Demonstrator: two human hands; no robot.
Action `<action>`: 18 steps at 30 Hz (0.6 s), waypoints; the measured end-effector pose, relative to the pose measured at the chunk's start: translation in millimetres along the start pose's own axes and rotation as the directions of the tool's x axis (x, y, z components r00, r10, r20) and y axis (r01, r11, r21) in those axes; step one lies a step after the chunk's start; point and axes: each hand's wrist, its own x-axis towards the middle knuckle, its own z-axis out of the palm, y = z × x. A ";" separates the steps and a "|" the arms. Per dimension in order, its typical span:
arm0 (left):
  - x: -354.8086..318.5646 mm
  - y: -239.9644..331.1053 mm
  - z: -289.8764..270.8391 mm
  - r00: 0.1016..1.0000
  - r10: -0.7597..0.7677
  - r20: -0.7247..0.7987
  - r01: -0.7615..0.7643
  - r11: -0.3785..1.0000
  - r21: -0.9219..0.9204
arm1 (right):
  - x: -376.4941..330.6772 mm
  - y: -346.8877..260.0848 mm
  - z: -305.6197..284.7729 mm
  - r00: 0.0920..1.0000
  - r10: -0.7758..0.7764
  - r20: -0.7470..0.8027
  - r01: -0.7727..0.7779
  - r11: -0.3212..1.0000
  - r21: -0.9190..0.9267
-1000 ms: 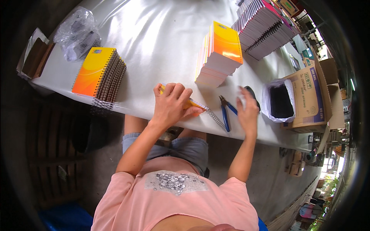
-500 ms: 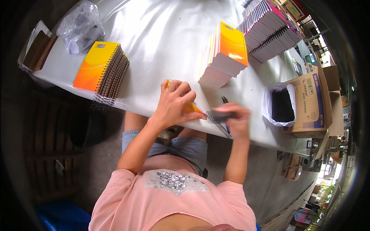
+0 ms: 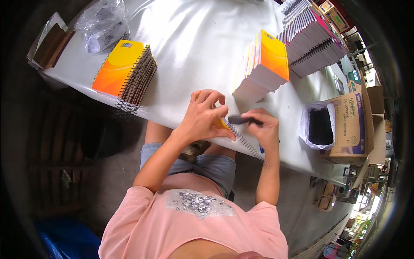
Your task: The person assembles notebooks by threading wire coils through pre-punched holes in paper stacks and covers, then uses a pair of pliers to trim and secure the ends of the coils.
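Note:
My left hand [image 3: 206,113] is curled over a small yellow-orange notebook [image 3: 225,124], gripping it at the table's near edge; most of it is hidden under the fingers. From the notebook's edge a dark spiral binding wire [image 3: 246,143] runs out toward the lower right. Just right of the notebook, my right hand [image 3: 264,124] is closed on a black elongated tool [image 3: 238,120], its tip close to the notebook and coil. Motion blur keeps me from telling the tool's kind. A small blue item [image 3: 261,149] shows partly beside my right wrist.
Spiral-bound notebooks [image 3: 120,69] are stacked at left, beside a clear plastic bag [image 3: 103,28]. Unbound yellow-orange notebooks [image 3: 272,54] stand ahead, with taller stacks [image 3: 308,43] behind. At right, a white-lined container [image 3: 305,125] of dark coils adjoins a cardboard box [image 3: 348,125].
The black tool has swung, its tip now pointing left toward the notebook's bound edge. My left hand keeps its hold on the notebook. The whole view has shifted slightly.

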 end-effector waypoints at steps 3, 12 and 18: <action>-2.1 -4.7 -0.9 0.999 -0.029 -0.014 0.028 0.999 -0.041 | -3.4 0.9 6.4 0.968 -0.248 -0.035 0.210 0.725 0.656; -1.4 -25.8 11.6 0.969 -0.249 0.001 0.225 0.871 -0.436 | 12.3 -6.7 13.6 0.999 -0.053 -0.004 0.053 0.971 0.232; -3.6 -39.7 24.6 0.915 -0.400 0.051 0.331 0.673 -0.661 | 16.0 -19.5 26.1 0.955 -0.278 0.099 0.264 0.955 0.133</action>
